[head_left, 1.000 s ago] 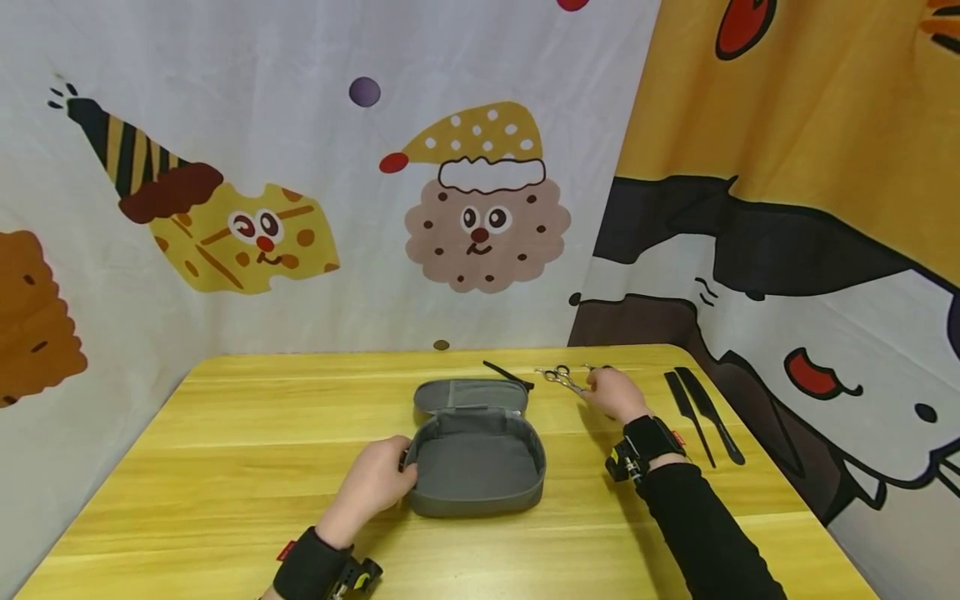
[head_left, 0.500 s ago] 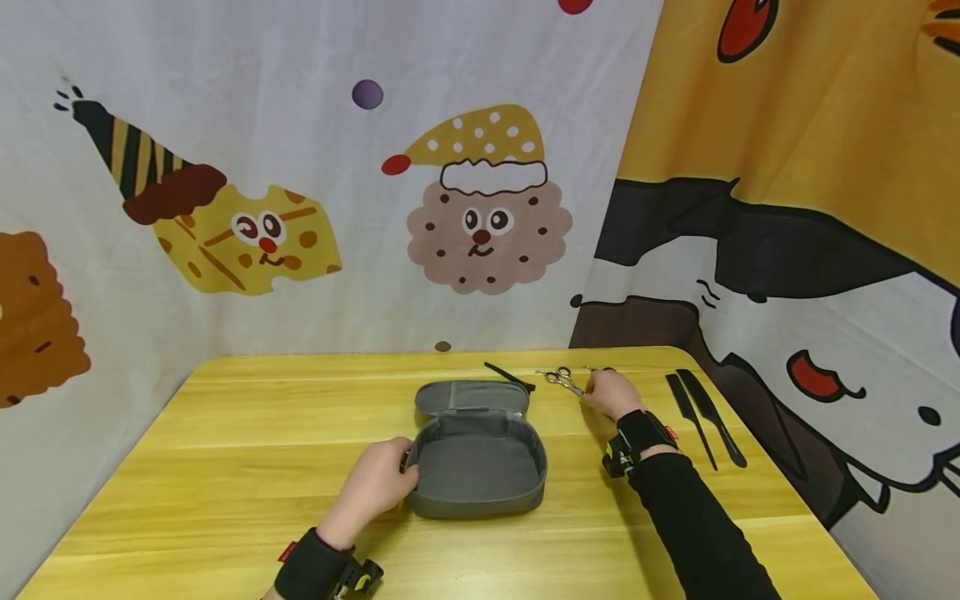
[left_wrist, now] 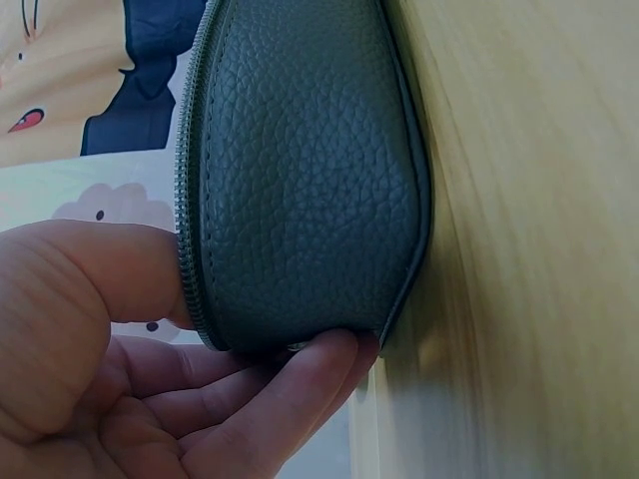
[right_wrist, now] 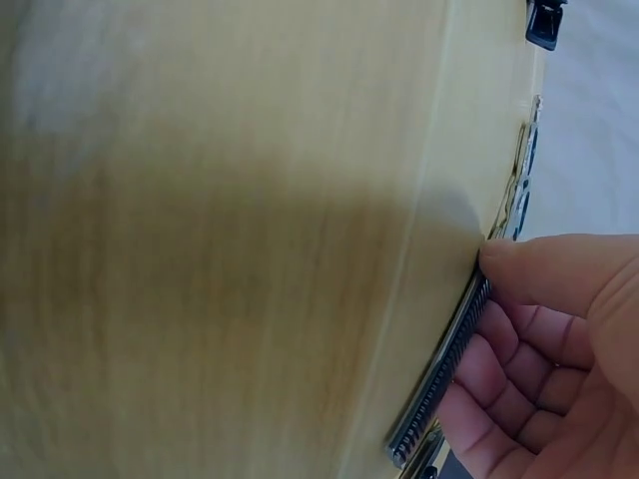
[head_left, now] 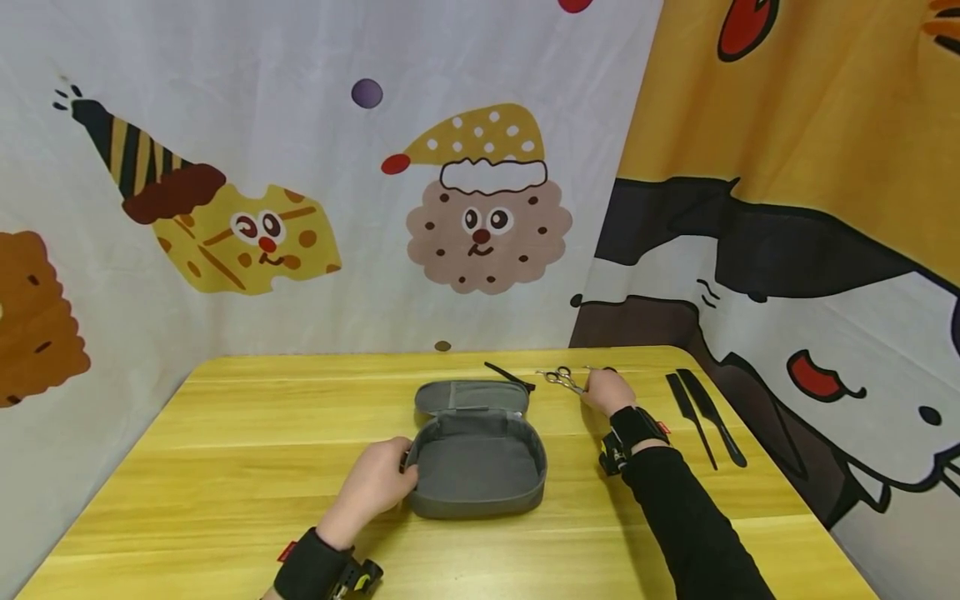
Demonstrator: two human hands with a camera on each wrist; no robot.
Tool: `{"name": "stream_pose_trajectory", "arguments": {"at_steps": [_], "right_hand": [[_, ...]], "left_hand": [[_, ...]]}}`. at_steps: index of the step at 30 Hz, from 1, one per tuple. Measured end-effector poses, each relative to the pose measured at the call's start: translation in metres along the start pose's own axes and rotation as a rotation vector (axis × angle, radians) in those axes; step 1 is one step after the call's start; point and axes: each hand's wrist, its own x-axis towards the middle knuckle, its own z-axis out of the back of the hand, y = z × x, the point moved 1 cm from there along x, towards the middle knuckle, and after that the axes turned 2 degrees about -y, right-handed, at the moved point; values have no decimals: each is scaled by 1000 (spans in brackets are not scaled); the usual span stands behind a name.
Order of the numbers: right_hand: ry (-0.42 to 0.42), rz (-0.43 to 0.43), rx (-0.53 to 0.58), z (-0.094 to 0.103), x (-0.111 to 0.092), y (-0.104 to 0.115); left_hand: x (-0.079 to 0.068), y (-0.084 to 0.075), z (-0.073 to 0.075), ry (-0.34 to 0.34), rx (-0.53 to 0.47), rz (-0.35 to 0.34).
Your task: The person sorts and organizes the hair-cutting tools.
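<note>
A grey zip-up case (head_left: 476, 506) stands on the table with its lid (head_left: 431, 397) folded back. My left hand (head_left: 378, 475) grips its left wall, thumb over the zipped rim; the left wrist view shows my fingers curled against the pebbled outer side (left_wrist: 310, 170). At the far right, silver thinning scissors (head_left: 560, 377) lie on the table, handles pointing away to the left. My right hand (head_left: 609, 390) pinches them between thumb and fingers, and the toothed blade (right_wrist: 439, 374) shows along my fingers in the right wrist view. Another metal handle (head_left: 589, 367) shows behind that hand, mostly hidden.
A black hair clip (head_left: 510, 377) lies behind the case, partly past its lid. Two black combs (head_left: 680, 396) lie side by side near the right edge of the wooden table (head_left: 247, 442). A printed curtain (head_left: 300, 150) hangs behind the table.
My right wrist and forearm have shifted slightly left, while the fingers stay at the scissors. My left hand and the case have not moved visibly.
</note>
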Motion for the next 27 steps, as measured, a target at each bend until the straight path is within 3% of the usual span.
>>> {"name": "stream_pose_trajectory", "arguments": {"at_steps": [16,27], "right_hand": [[24,-18,-46,2,0,0],[31,10,16,8,-4,0]], "left_hand": [[0,-1,1,12,-8,-3],[0,-1,0,17,-14,3]]}}
